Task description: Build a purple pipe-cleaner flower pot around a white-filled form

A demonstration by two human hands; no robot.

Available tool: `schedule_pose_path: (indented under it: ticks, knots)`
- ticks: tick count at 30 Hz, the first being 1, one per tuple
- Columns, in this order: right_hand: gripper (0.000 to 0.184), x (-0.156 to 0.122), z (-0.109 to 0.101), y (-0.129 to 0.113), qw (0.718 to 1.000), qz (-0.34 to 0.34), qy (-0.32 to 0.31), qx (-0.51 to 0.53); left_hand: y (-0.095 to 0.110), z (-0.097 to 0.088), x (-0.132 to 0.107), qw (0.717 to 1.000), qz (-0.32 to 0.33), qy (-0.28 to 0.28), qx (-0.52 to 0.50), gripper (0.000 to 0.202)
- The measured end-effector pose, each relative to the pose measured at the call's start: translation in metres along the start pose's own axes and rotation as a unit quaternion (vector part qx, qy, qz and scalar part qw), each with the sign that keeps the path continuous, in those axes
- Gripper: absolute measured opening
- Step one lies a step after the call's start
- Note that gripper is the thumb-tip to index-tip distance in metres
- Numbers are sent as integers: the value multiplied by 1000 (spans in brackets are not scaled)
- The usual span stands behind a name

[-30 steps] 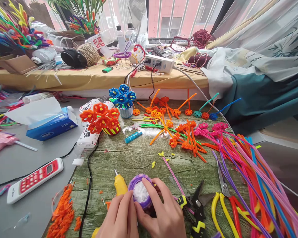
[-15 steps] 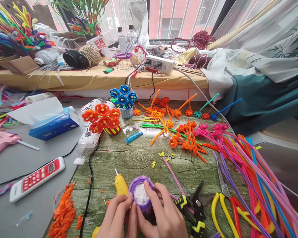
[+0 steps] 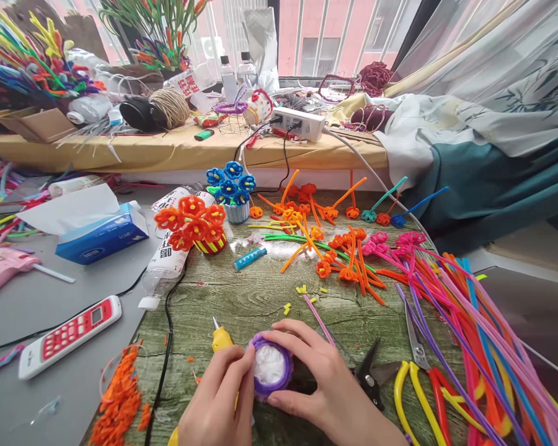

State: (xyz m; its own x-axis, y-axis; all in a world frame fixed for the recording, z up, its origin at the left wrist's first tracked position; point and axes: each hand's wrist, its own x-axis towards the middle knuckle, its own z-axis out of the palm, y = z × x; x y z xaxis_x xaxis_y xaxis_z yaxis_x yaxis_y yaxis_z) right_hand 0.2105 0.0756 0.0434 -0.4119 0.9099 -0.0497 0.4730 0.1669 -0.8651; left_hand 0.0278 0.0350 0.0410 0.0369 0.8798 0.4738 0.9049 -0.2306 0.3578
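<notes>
**Purple cup held between two hands, lower centre of the frame**

Both grips are closed on one thing. The left hand (image 3: 218, 402) comes up from the bottom edge and presses its fingertips against the left side of the purple cup (image 3: 279, 387). The right hand (image 3: 328, 387) curls round the cup's right side, with its forefinger arched over the far rim and its thumb along the near wall. The cup thus lies directly between the two hands and touches both, so neither is nearer. Its short axis points up towards the camera, so its mouth and the white filling (image 3: 268, 364) face the viewer. Whether its base rests on the worktop (image 3: 251, 297) cannot be told.

Just left of the cup, behind the left hand's fingers, stands the yellow glue gun (image 3: 222, 337), nozzle pointing towards the top of the frame. Just right of the right hand lie the black cutters (image 3: 369, 375), and beyond them the yellow-handled scissors (image 3: 416, 371). A pink stem (image 3: 318, 319) runs diagonally above the right hand. Loose pipe cleaners (image 3: 469, 322) fan across the right of the frame. Two finished flower pots, one orange (image 3: 193, 226) and one blue (image 3: 231, 186), stand well apart at upper centre.
</notes>
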Motion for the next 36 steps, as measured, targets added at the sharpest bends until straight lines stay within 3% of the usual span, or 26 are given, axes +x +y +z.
schedule_pose_path:
  ticks: [3, 10, 16, 21, 29, 36]
  knots:
    - [65, 3, 1, 1, 999, -3, -7, 40, -3, 1, 6, 1000, 9, -8, -21, 16]
    - [61, 2, 11, 5, 996, 0, 56, 69, -7, 3, 16, 998, 33, -29, -47, 17]
    - [66, 0, 22, 10, 983, -93, 157, -9, -11, 6, 14, 998, 41, -34, -26, 22]
    - [53, -2, 28, 12, 960, -151, 221, -80, -5, 2, 15, 998, 55, -35, -5, 27]
    - [50, -2, 31, 8, 938, -178, 258, -147, 4, -2, 15, 996, 78, -25, 33, 30]
    - [47, -1, 34, 13, 911, -228, 270, -211, 16, 0, 24, 990, 88, 29, 110, 26]
